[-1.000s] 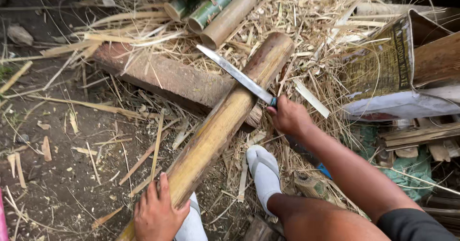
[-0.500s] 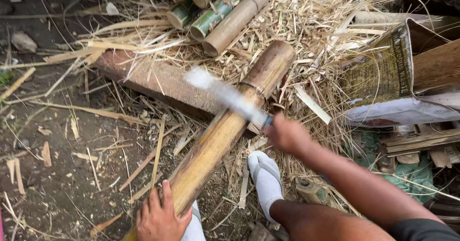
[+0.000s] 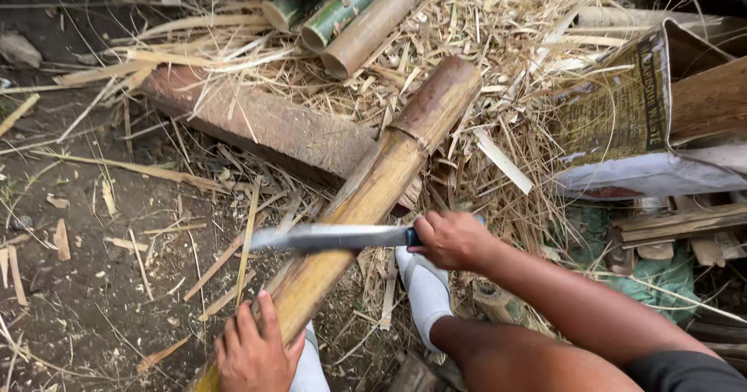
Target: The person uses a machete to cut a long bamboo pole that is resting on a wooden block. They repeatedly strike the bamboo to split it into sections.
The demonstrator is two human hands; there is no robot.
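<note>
A thick bamboo pole (image 3: 366,197) lies slanted across a reddish wooden block (image 3: 264,123), its far end up at the right. My left hand (image 3: 253,353) presses on the pole's near end at the bottom of the view. My right hand (image 3: 451,240) grips the handle of a long flat-bladed knife (image 3: 327,237). The blade lies level across the pole, pointing left, its edge against the bamboo's middle part.
Cut bamboo sections (image 3: 350,10) are stacked at the top. Dry straw and splinters (image 3: 498,65) cover the ground. A printed sack (image 3: 622,119) and wooden boards (image 3: 685,225) sit at the right. My white-shod foot (image 3: 426,291) rests beside the pole. Bare earth (image 3: 70,283) spreads left.
The knife, raised and pointing up-left a second ago, has swung down and now lies across the pole's middle. My left hand has kept its hold on the pole's near end.
</note>
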